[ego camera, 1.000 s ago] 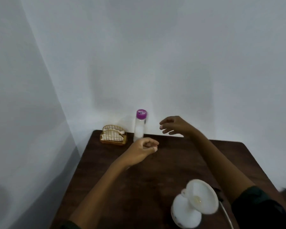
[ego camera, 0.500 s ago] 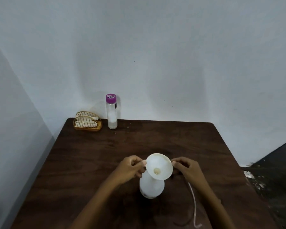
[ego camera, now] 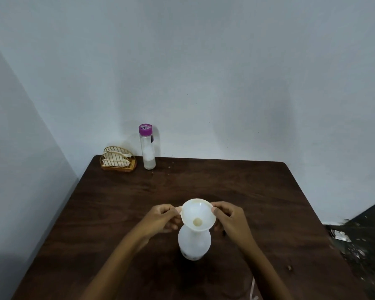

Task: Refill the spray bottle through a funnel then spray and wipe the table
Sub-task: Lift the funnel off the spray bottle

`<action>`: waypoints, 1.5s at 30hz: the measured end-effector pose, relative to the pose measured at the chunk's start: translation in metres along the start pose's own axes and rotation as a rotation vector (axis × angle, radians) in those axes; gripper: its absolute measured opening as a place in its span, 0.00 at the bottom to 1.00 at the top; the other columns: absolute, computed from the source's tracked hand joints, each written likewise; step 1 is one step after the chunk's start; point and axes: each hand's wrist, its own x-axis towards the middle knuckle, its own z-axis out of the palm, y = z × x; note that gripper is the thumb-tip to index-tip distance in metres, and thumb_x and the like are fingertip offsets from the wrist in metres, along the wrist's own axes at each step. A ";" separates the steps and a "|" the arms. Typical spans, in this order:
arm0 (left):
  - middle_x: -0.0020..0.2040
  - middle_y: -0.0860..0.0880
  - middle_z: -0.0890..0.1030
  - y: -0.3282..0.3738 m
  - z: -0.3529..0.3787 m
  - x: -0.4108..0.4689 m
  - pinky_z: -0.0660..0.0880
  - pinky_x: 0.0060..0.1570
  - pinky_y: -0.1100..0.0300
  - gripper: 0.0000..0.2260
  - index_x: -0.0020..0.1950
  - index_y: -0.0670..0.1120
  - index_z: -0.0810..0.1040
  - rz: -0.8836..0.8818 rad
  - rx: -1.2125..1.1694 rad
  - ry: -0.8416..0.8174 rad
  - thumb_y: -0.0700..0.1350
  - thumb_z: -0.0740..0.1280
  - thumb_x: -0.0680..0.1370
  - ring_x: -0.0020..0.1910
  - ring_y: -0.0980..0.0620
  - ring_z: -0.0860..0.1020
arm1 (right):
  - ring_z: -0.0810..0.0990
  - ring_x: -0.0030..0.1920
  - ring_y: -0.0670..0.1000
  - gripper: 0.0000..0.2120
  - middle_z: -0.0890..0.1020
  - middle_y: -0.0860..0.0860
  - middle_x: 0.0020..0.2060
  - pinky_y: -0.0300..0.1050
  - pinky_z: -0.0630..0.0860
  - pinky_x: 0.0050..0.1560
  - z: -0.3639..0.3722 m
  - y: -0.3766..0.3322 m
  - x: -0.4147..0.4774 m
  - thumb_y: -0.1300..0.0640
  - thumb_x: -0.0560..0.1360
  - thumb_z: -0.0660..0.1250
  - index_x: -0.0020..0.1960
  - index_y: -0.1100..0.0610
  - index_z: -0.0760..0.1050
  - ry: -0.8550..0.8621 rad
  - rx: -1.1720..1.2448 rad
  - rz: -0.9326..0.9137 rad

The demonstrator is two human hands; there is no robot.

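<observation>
A white spray bottle (ego camera: 194,243) stands uncapped in the middle of the dark wooden table (ego camera: 258,191). A white funnel (ego camera: 198,214) sits in its neck. My left hand (ego camera: 160,218) pinches the small tab on the funnel's left rim. My right hand (ego camera: 228,217) pinches the right rim. A clear bottle with a purple cap (ego camera: 147,147), partly filled with a whitish content, stands at the table's far left by the wall.
A gold wire napkin holder (ego camera: 118,159) with napkins stands in the far left corner. A thin white tube (ego camera: 252,287) lies near the front edge, right of my right arm. Walls close off the table's back and left; the floor lies to the right.
A second ago both hands were raised near the purple-capped bottle. They have come back to the funnel and now pinch its rim; the camera has turned right and down.
</observation>
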 end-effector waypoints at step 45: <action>0.35 0.51 0.78 0.003 -0.013 -0.004 0.75 0.38 0.67 0.13 0.38 0.44 0.78 0.235 0.071 -0.082 0.45 0.62 0.80 0.34 0.60 0.77 | 0.76 0.26 0.46 0.09 0.84 0.46 0.30 0.38 0.74 0.27 -0.005 -0.021 0.003 0.62 0.77 0.64 0.52 0.53 0.81 -0.022 0.063 0.050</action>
